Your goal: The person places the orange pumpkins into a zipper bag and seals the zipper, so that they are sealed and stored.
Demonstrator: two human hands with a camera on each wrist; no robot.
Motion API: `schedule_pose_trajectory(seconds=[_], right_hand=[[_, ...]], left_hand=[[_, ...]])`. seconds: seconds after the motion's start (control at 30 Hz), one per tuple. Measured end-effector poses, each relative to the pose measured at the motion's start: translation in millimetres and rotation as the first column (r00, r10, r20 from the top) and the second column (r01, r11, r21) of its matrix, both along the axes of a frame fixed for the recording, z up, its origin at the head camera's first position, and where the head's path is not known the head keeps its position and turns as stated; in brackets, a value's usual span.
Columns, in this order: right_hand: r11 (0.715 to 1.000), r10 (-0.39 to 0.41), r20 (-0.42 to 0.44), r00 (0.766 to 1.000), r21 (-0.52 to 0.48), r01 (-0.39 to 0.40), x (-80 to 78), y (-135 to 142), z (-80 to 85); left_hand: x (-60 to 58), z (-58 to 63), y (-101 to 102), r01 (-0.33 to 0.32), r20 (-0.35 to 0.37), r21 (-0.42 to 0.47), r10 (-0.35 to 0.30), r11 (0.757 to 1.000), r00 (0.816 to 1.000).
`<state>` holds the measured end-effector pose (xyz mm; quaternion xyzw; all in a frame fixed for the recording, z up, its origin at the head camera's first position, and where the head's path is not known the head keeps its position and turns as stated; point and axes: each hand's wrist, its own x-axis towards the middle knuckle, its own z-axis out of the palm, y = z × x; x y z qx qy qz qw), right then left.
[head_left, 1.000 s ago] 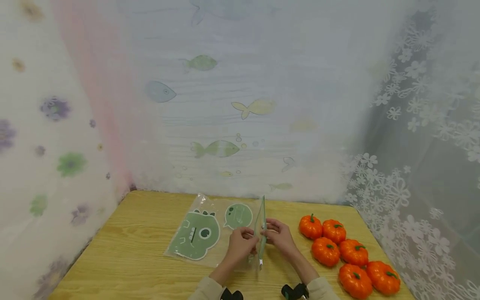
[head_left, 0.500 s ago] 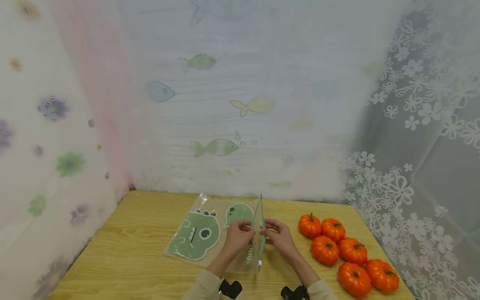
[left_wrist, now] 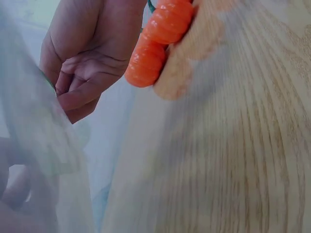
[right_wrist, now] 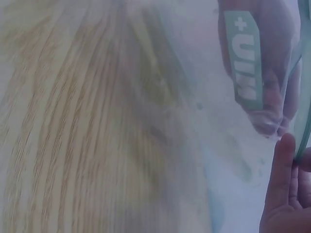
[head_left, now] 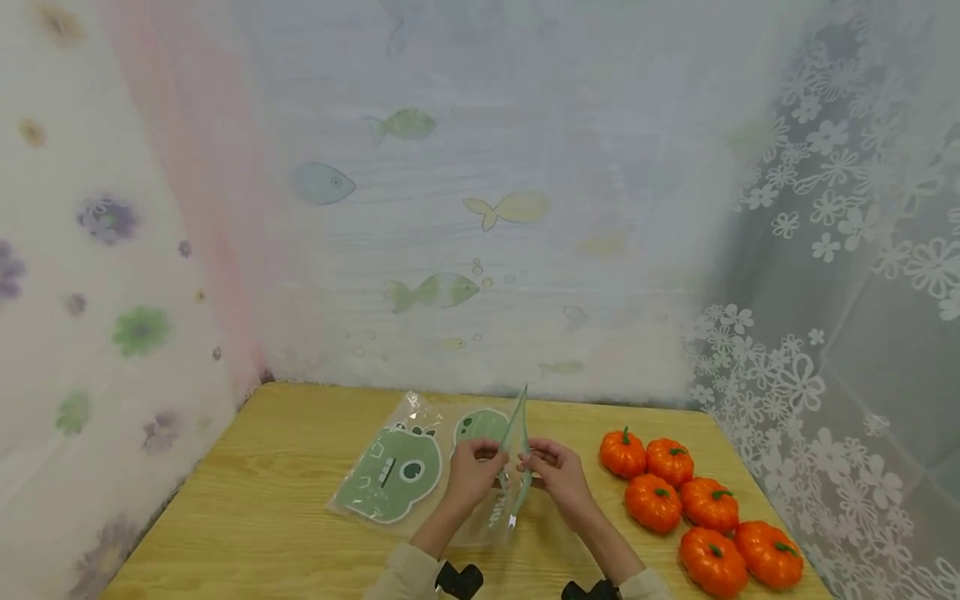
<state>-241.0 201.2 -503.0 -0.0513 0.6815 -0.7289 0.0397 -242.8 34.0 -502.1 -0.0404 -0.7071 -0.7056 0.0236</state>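
A clear plastic zip bag (head_left: pixel 393 475) printed with a green cartoon monster lies on the table, its mouth raised toward the right. My left hand (head_left: pixel 474 475) pinches one green-edged side of the mouth. The other side is pinched by my right hand (head_left: pixel 558 479), and a narrow gap shows between the two edges. A small white slider (head_left: pixel 512 522) sits at the near end of the mouth. In the right wrist view, my left hand (right_wrist: pixel 267 43) shows through the film behind a green printed label (right_wrist: pixel 245 63), while my right hand (right_wrist: pixel 284 194) grips the edge.
Several orange toy pumpkins (head_left: pixel 652 502) with green stems stand on the right side of the wooden table (head_left: pixel 247 483). Fabric curtains (head_left: pixel 450 192) with fish and flower patterns hang behind the table and at both sides.
The two edges of the bag's mouth have parted wider, forming a V. My left hand has shifted slightly up and left; the right hand has barely moved.
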Motion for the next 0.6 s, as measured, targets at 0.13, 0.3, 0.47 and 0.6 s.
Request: schedule_pose_trajectory(seconds=[0.13, 0.3, 0.47, 0.6], right_hand=[[1.0, 0.013, 0.009, 1.0, -0.025, -0.013, 4.4, -3, 5.7], [0.998, 0.015, 0.002, 1.0, -0.059, -0.015, 8.9, -5, 16.0], [0.999, 0.017, -0.011, 1.0, -0.051, -0.017, 10.7, -6, 30.3], [0.999, 0.028, 0.01, 1.0, -0.037, -0.028, 11.0, -4, 40.2]], left_hand=[[2.1, 5.3, -3, 0.046, -0.016, 0.04, -0.045, 0.998, 0.999], [7.6, 18.6, -9, 0.062, -0.033, 0.035, -0.061, 0.997, 0.998], [10.0, 33.6, -15, 0.068, -0.07, 0.056, -0.064, 0.996, 0.996], [9.7, 43.5, -21, 0.091, -0.077, 0.083, -0.085, 0.992, 0.993]])
